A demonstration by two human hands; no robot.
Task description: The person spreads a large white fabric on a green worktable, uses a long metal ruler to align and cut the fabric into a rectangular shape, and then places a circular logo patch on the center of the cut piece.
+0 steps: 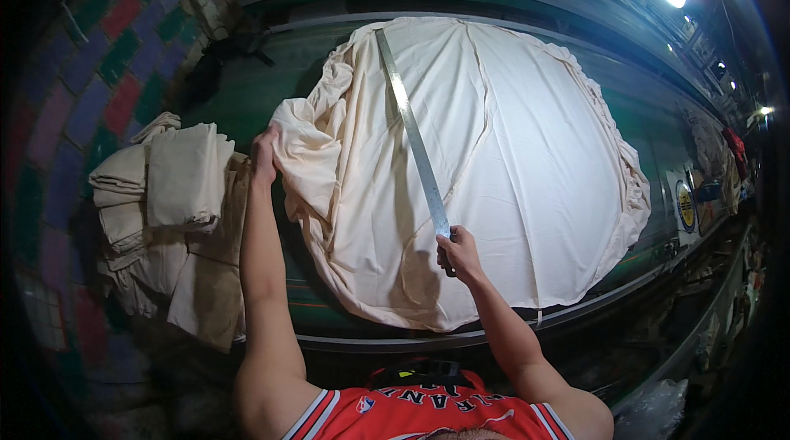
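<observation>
A large cream cloth [551, 168] lies spread over a long green table, its edges gathered and wrinkled all round. My right hand [459, 252] is closed round the near end of a long flat metal ruler [409, 123], which lies slantwise across the cloth toward its far left edge. At the left side my left hand [264, 156] grips a bunched fold of the cloth; its fingers are partly hidden behind the fabric.
Left of the table stands a pile of folded cream cloths [185, 176]. A brick wall [90, 61] in several colours rises beyond it. The green table [309, 53] shows around the cloth. Clear plastic [654, 407] lies at the lower right, and a dark bundle [226, 53] at the table's far left.
</observation>
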